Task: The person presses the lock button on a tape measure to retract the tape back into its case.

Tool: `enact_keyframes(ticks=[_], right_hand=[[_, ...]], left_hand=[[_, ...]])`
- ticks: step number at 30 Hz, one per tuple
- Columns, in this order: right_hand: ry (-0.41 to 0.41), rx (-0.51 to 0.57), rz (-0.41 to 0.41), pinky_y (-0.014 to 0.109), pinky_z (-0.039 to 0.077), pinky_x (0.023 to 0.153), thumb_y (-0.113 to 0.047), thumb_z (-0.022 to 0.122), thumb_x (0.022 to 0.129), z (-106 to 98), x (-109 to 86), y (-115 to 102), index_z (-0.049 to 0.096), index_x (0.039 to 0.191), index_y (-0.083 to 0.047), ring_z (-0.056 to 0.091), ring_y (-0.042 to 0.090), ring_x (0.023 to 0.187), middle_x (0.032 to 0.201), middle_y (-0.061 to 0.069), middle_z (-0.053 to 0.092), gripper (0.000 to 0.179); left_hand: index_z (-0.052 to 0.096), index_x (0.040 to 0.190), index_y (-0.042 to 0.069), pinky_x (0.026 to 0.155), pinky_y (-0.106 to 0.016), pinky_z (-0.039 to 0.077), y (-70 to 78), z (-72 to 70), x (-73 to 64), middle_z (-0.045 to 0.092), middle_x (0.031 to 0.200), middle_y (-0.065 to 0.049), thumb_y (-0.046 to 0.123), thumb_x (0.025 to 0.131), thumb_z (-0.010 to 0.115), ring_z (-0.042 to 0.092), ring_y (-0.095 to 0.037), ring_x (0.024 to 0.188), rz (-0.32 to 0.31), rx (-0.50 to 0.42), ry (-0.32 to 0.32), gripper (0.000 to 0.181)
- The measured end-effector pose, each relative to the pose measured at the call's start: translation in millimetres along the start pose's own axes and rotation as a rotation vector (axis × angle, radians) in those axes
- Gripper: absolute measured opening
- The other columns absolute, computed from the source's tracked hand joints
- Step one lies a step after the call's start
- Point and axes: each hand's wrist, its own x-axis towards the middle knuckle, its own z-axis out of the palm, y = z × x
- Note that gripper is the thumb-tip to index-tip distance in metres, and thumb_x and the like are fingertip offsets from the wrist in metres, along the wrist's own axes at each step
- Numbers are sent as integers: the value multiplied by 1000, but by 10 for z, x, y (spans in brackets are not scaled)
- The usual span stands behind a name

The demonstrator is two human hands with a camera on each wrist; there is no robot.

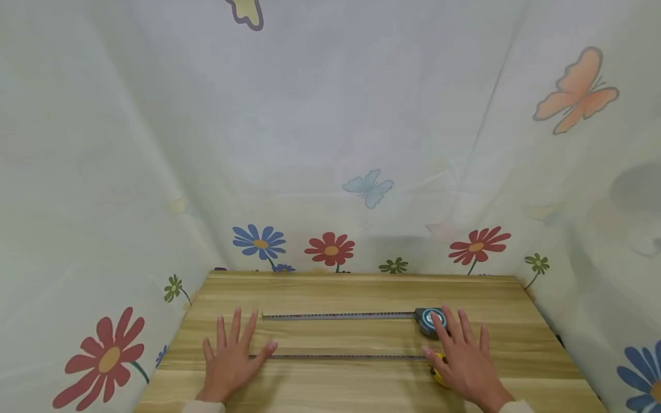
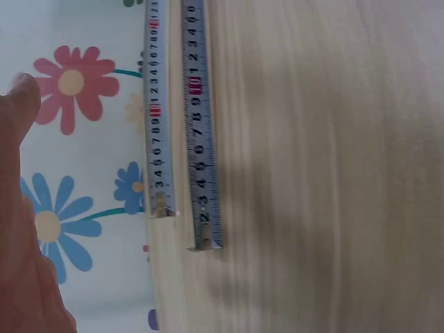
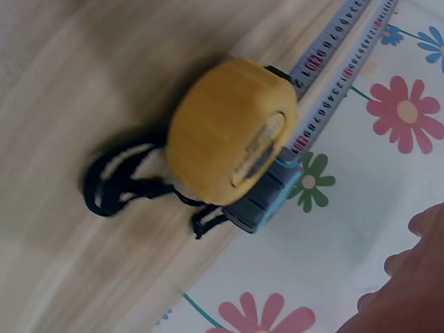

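Two tape measures lie side by side with their blades pulled out to the left. The farther one, a grey and blue tape measure (image 1: pixel 427 328), shows its whole blade (image 1: pixel 335 316). Nearer lies a yellow tape measure (image 3: pixel 222 132) with a black wrist strap (image 3: pixel 111 184); in the head view my right hand (image 1: pixel 467 367) partly hides it. That hand has its fingers spread above the cases and grips nothing. My left hand (image 1: pixel 229 367), also spread, is by the blades' hooked ends; the near hook (image 2: pixel 205 243) shows in the left wrist view.
Both tapes rest on a wood-grain table (image 1: pixel 330 396). A pale sheet (image 1: pixel 330 115) printed with flowers and butterflies rises behind the table and along its left and right sides.
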Motion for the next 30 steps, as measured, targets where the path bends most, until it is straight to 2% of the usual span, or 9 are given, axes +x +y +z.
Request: enact_keyframes(ticks=[6, 10, 17, 24, 30], right_hand=[[-28, 9, 32, 88, 1, 112, -78, 42, 98, 114, -52, 49, 39, 162, -15, 12, 49, 159, 175, 15, 18, 89], [-7, 14, 22, 88, 4, 112, -75, 45, 99, 169, -73, 82, 38, 163, -18, 14, 48, 160, 175, 14, 20, 85], [-18, 42, 5, 87, 2, 114, -66, 53, 101, 242, -87, 98, 38, 162, -17, 14, 48, 159, 174, 15, 22, 80], [-2, 23, 14, 86, 3, 115, -63, 54, 101, 284, -133, 112, 39, 161, -15, 16, 49, 158, 174, 15, 22, 78], [-16, 25, 30, 86, 5, 115, -65, 52, 102, 369, -154, 127, 37, 163, -18, 17, 48, 158, 174, 16, 22, 79]], left_hand=[[26, 167, 25, 112, -89, -4, -97, 140, -15, 6, 175, -19, 75, 95, 52, -3, -60, 156, 10, -5, -11, 92], [27, 166, 24, 112, -89, 2, -144, 210, -18, 9, 175, -20, 76, 94, 53, 0, -59, 157, 10, -9, -19, 92], [24, 167, 25, 114, -88, 0, -179, 242, -49, 6, 176, -20, 74, 96, 52, -2, -57, 158, -38, -10, -82, 91], [27, 167, 23, 118, -83, 3, -233, 347, -69, 10, 175, -20, 76, 96, 50, 5, -54, 159, -14, -10, -62, 91], [20, 168, 21, 121, -79, -3, -304, 414, -78, 3, 176, -20, 77, 96, 48, -1, -52, 160, -61, -15, -140, 95]])
